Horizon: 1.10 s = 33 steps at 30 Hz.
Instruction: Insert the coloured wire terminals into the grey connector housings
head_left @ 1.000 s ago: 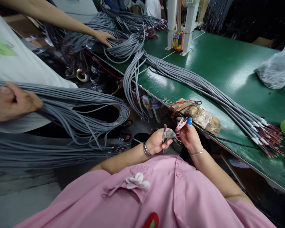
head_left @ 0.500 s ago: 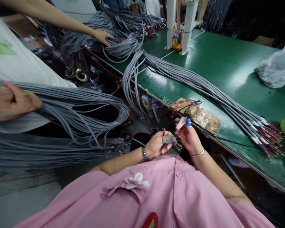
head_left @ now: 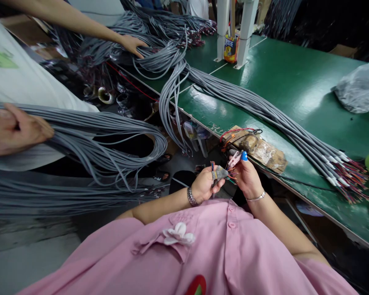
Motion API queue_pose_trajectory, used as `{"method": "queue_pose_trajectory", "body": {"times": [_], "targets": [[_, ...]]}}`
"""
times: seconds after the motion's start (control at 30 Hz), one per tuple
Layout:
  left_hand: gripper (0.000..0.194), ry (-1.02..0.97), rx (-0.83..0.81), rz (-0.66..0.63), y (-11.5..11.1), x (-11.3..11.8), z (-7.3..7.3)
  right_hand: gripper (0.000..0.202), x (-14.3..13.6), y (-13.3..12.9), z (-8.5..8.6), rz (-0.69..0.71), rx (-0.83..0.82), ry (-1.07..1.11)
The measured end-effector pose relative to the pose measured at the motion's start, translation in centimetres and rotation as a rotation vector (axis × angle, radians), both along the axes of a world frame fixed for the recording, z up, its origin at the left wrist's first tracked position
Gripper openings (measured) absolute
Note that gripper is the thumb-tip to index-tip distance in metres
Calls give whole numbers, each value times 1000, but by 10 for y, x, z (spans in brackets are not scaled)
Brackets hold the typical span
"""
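My left hand [head_left: 204,183] is closed around a small bunch of thin coloured wires [head_left: 231,176], held in front of my pink shirt. A worn grey cover wraps its thumb. Wire ends fan out toward my right hand [head_left: 246,176], whose fingers are pinched close to the tips. Blue wrapping covers one of its digits, and a pale pink piece [head_left: 234,159], possibly a finger wrap, shows beside it. Some wires reach the right fingers; their exact contact is hidden. Just beyond my hands, a tape-wrapped wooden block [head_left: 261,151] with red and black leads lies at the table edge.
Grey cables [head_left: 252,100] with stripped coloured ends lie across the green table [head_left: 283,73]. At left, a co-worker's hand [head_left: 18,129] grips a looped cable bundle [head_left: 110,141]; their other hand [head_left: 132,44] rests on the cable pile. A plastic bag [head_left: 356,90] sits at right.
My left hand has shifted slightly right, closer to my right hand, and the wires sit nearer the right fingers. The pink piece has turned a little. The co-worker's hands have barely moved.
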<state>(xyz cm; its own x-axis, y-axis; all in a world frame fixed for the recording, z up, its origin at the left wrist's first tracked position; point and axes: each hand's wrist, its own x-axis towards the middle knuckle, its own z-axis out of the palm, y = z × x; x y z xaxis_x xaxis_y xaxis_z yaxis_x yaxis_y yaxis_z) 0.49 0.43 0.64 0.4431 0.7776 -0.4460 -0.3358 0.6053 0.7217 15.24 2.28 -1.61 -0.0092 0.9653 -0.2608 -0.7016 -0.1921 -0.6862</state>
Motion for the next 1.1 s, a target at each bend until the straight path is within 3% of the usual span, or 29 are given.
{"method": "queue_pose_trajectory", "body": {"times": [0.27,0.4,0.5,0.9,1.1], "targets": [[29,-2,91,24,-8,-4,2,44,3,-2,4,94,-1,56],[30,7,176,116,-15,-5,4,31,5,-2,4,57,39,15],[29,38,205,174,-18,-2,5,33,4,-2,3,37,46,-26],[31,102,214,153,-16,8,1,33,-2,0,0,-20,20,43],[32,120,226,138,-19,3,-1,48,5,-6,1,128,-14,42]]}}
